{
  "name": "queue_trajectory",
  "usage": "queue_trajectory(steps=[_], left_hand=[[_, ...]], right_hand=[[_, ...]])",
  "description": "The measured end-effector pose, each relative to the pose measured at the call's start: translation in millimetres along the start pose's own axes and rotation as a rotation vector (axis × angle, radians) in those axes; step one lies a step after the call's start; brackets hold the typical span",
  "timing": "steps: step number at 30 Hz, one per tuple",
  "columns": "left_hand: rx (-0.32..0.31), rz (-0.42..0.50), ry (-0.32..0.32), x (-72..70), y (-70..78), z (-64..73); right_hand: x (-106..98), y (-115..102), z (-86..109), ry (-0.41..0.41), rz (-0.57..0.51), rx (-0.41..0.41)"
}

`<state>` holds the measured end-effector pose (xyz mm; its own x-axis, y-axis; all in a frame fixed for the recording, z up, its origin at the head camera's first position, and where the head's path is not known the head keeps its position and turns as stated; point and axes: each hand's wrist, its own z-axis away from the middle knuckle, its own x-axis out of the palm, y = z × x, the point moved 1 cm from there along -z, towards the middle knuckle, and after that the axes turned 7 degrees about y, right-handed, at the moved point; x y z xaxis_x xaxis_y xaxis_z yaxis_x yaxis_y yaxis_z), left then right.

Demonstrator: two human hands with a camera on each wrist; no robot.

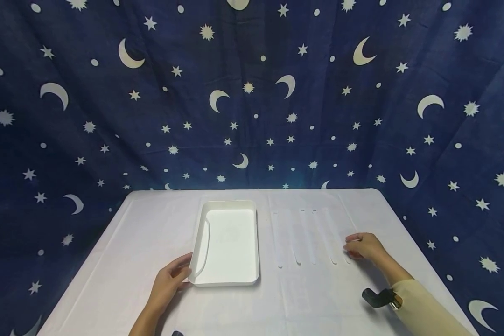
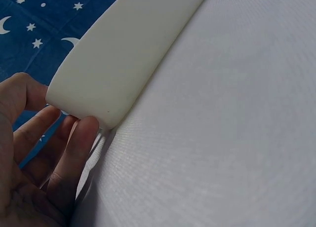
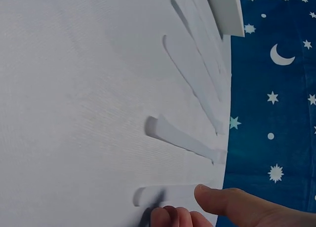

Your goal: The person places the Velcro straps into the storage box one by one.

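A shallow white rectangular tray (image 1: 224,283) lies left of the middle of the table in the head view. My left hand (image 1: 171,280) holds its near left corner, and the left wrist view shows bent fingers (image 2: 81,138) against the wall and rim. To the right, several thin, pale, see-through strips (image 1: 304,238) lie side by side, hard to make out against the cloth. My right hand (image 1: 364,246) hovers beside the rightmost strip (image 3: 173,192). In the right wrist view its thumb stands apart from the loosely bent fingers, nothing visible between them.
White cloth covers the table (image 1: 315,303). Behind it hangs a dark blue curtain (image 1: 269,107) with moons and stars. A black curved piece (image 1: 378,297) sticks out at the right wrist beside the sleeve (image 1: 424,310).
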<state>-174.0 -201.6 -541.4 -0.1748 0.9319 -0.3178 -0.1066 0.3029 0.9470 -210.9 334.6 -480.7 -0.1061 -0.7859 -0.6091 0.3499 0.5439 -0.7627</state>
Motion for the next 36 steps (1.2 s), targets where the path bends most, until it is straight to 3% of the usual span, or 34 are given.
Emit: queue_trajectory(steps=[8, 19, 36], left_hand=[[0.017, -0.023, 0.003, 0.9, 1.4, 0.4], [-0.009, -0.014, -0.003, 1.9, -0.2, 0.4], [0.002, 0.051, -0.026, -1.7, 3.4, 2.1]], right_hand=[[5.6, 6.4, 3.1, 0.036, 0.066, -0.063], [10.4, 2.9, 6.8, 0.130, 0.210, -0.121], [13.9, -2.0, 4.8, 0.133, 0.232, -0.115]])
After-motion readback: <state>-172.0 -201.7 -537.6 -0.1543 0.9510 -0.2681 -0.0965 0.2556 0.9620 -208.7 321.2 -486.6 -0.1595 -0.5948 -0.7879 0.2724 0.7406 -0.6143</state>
